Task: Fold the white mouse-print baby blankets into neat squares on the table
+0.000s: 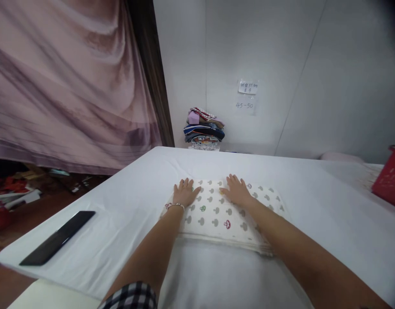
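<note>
A folded white cloth (221, 212) printed with grey, green and red mushrooms lies in front of me, several layers thick at its near edge. My left hand (185, 193) rests flat on its far left part, fingers spread; a bracelet (175, 206) circles that wrist. Flat on the far middle of the cloth is my right hand (237, 191), its fingers also stretched out. Neither hand grips anything.
The cloth lies on a white-covered table (136, 189). At the left edge sits a dark flat bar (58, 238). A stack of folded fabrics (204, 128) stands by the back wall. A red box (390, 178) is at right, a pink curtain (65, 77) at left.
</note>
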A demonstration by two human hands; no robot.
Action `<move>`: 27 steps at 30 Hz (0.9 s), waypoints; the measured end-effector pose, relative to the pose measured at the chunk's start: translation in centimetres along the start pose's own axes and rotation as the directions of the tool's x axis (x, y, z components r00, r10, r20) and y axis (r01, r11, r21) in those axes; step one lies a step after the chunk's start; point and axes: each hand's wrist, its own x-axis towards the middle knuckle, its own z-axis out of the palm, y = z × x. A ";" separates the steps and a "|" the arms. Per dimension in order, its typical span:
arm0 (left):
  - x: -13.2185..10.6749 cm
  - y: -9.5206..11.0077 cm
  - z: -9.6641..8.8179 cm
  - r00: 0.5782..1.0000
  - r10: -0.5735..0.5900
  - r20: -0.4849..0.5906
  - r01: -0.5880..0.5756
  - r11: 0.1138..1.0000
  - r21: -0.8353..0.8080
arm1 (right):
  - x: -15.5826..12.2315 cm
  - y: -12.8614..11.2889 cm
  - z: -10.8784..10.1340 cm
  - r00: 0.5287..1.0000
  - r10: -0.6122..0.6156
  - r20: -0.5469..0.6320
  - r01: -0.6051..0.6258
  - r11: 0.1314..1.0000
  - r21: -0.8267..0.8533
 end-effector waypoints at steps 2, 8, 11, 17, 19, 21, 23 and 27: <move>-0.1 0.0 0.0 1.000 0.004 0.004 -0.004 1.000 -0.002 | 0.0 0.1 1.2 0.999 0.004 0.031 -0.004 1.000 0.004; 0.2 0.0 0.1 1.000 -0.004 0.008 0.004 1.000 -0.004 | 0.0 1.4 2.5 0.999 0.026 0.041 -0.026 1.000 -0.005; 0.4 0.0 -0.8 0.999 0.010 0.039 -0.009 1.000 -0.026 | 0.1 1.2 2.3 0.998 0.039 0.052 -0.039 0.999 -0.005; -1.7 -1.2 -1.7 0.992 0.125 0.000 -0.125 0.992 0.007 | -0.1 1.2 2.5 0.999 0.025 0.019 -0.025 1.000 -0.002; -3.1 -2.0 -1.0 0.987 0.160 -0.027 -0.159 0.987 0.037 | -0.1 1.3 2.6 0.999 0.022 0.024 -0.022 1.000 -0.002; -4.2 -2.5 -0.3 0.988 0.152 -0.002 -0.152 0.988 0.035 | 0.0 1.3 2.4 0.999 0.029 0.031 -0.029 1.000 -0.009; -4.7 -2.7 0.0 0.990 0.136 0.026 -0.136 0.991 0.012 | 0.3 1.1 1.9 0.998 0.030 0.057 -0.029 0.999 -0.020; -4.7 -2.4 -0.1 0.992 0.118 0.040 -0.118 0.993 -0.019 | -0.3 1.6 0.2 0.995 -0.009 0.101 0.012 0.999 -0.033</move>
